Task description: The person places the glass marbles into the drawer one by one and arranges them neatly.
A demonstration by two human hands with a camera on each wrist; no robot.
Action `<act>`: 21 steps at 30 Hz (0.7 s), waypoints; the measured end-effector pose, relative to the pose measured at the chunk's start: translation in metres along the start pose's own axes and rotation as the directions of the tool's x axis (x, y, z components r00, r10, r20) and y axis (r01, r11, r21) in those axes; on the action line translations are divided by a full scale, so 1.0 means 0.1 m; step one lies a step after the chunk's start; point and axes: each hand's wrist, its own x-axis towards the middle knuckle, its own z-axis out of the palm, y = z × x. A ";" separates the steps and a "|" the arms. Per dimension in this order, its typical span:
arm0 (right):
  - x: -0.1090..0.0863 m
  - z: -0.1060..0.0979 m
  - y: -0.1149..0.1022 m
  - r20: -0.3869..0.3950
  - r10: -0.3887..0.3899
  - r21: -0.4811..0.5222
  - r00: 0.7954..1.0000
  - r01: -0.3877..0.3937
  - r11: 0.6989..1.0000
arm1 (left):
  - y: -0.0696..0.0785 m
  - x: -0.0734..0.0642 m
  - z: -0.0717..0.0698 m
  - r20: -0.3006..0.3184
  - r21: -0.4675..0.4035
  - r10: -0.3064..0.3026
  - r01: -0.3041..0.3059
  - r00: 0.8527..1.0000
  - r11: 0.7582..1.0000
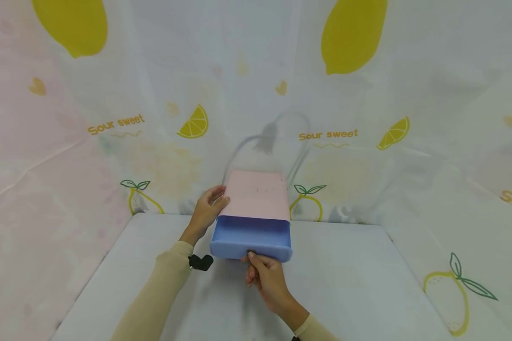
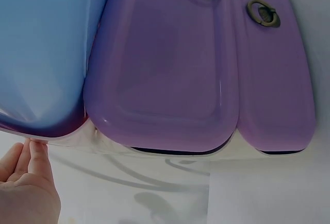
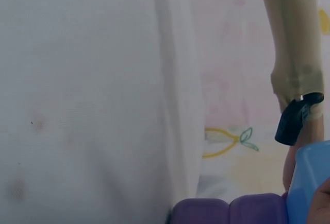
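A small drawer cabinet with a pink top [image 1: 256,194] stands on the white table. Its top drawer, a blue one [image 1: 228,249], is pulled out toward me, and the inside that shows is bare. My right hand [image 1: 269,284] pinches the ring pull at the middle of that drawer's front between thumb and fingers. Against the cabinet's left side rests my left hand [image 1: 205,210], its fingers extended. In the left wrist view, a purple drawer [image 2: 165,69] and a second purple drawer [image 2: 278,85] sit below the blue one, both closed, with bronze ring pulls.
The white tabletop [image 1: 345,279] spreads around the cabinet. Close behind it hangs a pale curtain [image 1: 247,71] printed with lemons, which also runs along both sides. A black wrist device [image 1: 201,262] sits at the left sleeve's cuff.
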 end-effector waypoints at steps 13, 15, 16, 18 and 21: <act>0.18 -0.03 -0.01 -0.017 -0.049 0.025 0.999 0.049 0.998 | 0.04 -0.02 -0.03 0.023 -0.018 0.004 -0.004 1.000 1.000; 0.20 -0.03 -0.01 -0.020 -0.056 0.030 0.998 0.057 0.998 | -0.01 0.00 -0.02 0.023 -0.024 0.008 -0.007 1.000 1.000; 0.21 -0.04 -0.01 -0.020 -0.058 0.033 0.998 0.058 0.998 | -0.01 0.00 -0.02 0.018 -0.025 0.013 -0.012 1.000 1.000; 0.24 -0.05 -0.01 -0.025 -0.057 0.034 0.998 0.058 0.998 | -0.01 0.01 -0.01 0.011 -0.014 0.014 -0.014 1.000 1.000; 0.28 -0.05 -0.01 -0.041 -0.061 0.032 0.997 0.063 0.998 | -0.02 0.01 -0.01 0.006 -0.001 0.020 -0.020 1.000 1.000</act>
